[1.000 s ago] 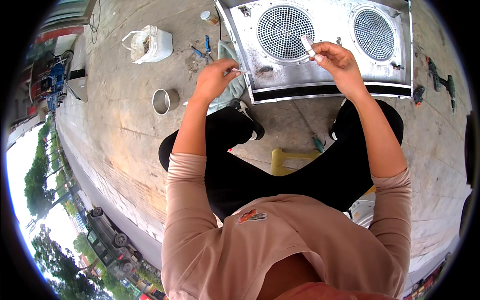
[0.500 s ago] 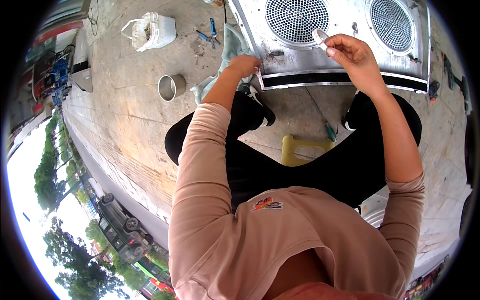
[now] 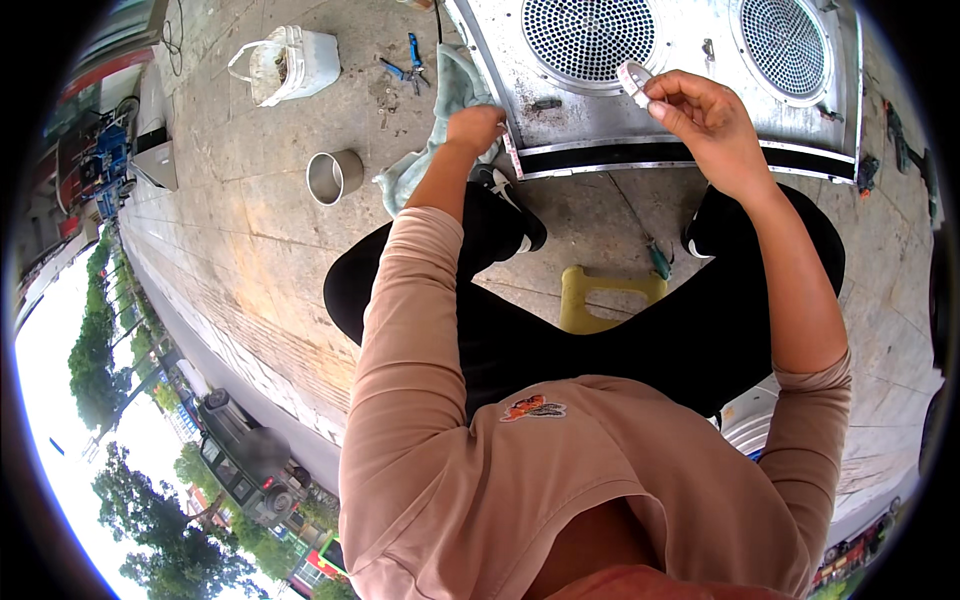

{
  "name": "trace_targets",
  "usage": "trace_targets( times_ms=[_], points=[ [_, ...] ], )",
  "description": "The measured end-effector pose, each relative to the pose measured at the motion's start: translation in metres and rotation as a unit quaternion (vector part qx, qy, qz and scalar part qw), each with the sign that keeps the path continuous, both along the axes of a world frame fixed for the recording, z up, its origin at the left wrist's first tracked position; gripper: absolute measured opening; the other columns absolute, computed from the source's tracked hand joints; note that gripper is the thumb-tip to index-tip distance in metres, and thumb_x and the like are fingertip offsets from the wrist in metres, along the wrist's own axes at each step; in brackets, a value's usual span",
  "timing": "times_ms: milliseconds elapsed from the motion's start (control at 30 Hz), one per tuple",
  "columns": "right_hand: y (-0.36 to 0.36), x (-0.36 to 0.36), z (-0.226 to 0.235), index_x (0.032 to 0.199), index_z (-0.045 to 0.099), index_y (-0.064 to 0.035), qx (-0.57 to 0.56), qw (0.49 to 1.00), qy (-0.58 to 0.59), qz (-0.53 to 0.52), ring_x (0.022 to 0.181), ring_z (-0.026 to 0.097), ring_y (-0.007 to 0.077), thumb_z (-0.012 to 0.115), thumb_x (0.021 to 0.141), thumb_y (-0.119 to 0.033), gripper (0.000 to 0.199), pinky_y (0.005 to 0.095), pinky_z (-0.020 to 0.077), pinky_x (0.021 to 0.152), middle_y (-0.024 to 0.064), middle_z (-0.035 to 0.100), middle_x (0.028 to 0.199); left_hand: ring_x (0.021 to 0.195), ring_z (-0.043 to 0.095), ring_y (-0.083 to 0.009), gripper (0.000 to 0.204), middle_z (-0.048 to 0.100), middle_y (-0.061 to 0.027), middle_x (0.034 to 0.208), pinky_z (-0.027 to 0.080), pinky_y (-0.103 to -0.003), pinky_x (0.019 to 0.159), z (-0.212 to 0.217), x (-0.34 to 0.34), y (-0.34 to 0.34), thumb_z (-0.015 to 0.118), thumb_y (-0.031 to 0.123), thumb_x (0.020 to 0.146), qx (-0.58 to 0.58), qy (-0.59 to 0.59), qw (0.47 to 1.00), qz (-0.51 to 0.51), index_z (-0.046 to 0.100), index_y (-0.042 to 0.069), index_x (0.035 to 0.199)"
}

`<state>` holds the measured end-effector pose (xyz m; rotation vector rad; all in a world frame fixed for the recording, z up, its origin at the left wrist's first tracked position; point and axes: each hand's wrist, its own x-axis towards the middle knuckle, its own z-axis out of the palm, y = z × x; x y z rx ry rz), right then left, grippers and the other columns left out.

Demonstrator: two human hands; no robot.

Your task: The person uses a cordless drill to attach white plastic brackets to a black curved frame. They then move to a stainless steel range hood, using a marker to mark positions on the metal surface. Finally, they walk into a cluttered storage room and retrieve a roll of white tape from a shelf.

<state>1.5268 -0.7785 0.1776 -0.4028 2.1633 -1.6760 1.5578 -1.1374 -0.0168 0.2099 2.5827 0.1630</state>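
Note:
A silver metal range hood [image 3: 690,100] with two round perforated grilles lies in front of me. My right hand [image 3: 705,120] is closed in a pinch on a small roll of white tape with reddish marks [image 3: 634,82], held up over the hood's front part. At the hood's left front corner my left hand [image 3: 477,128] is closed, its fingertips at the upper end of a white tape strip with red marks [image 3: 513,153] that runs along the corner edge. A pale green cloth [image 3: 457,85] lies beneath and beside the left hand, partly covered by it.
A white bucket [image 3: 315,65], blue-handled pliers [image 3: 405,65] and a metal ring-shaped collar [image 3: 335,178] are on the paving at left. Between my feet lies a green-handled screwdriver [image 3: 658,260], near a yellow stool [image 3: 575,300]. Tools [image 3: 895,140] lie right of the hood.
My left hand has shifted slightly left, and more of the tape strip shows at the corner. The right hand still holds the roll in nearly the same place. The view has turned a little.

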Motion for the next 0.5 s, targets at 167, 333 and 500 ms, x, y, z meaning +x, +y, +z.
trace_targets(
  times_ms=[167,333,500],
  points=[
    [-0.002,-0.001,-0.002,0.094,0.065,-0.0034,0.003,1.000,0.018,0.001,0.071,0.051,0.0086,0.065,0.088,-0.018,0.016,0.0244,0.0457,0.068,0.0008,0.062,0.083,0.095,0.064,-0.0270,0.022,0.068,-0.0065,0.097,0.051,-0.040,0.078,0.002,0.002,0.002,0.066,0.030,0.081,-0.011,0.014,1.000,-0.005,0.067,0.016,0.098],
    [-0.002,-0.003,-0.003,0.093,0.065,-0.0033,0.015,1.000,0.026,-0.003,0.069,0.050,0.0090,0.065,0.088,-0.018,0.015,0.0245,0.0449,0.067,0.0008,0.061,0.082,0.096,0.064,-0.0259,0.028,0.068,-0.0051,0.099,0.051,-0.040,0.078,0.009,-0.001,0.012,0.069,0.036,0.078,-0.055,0.013,0.998,0.029,0.067,0.016,0.097],
    [-0.007,-0.003,-0.001,0.093,0.065,-0.0033,0.019,0.999,0.035,0.001,0.068,0.049,0.0094,0.064,0.088,-0.017,0.015,0.0251,0.0444,0.066,0.0008,0.061,0.081,0.097,0.064,-0.0265,0.037,0.066,-0.0038,0.102,0.052,-0.040,0.077,0.016,0.003,0.013,0.074,0.042,0.075,-0.120,0.072,0.981,0.133,0.063,0.014,0.096]
  ],
)
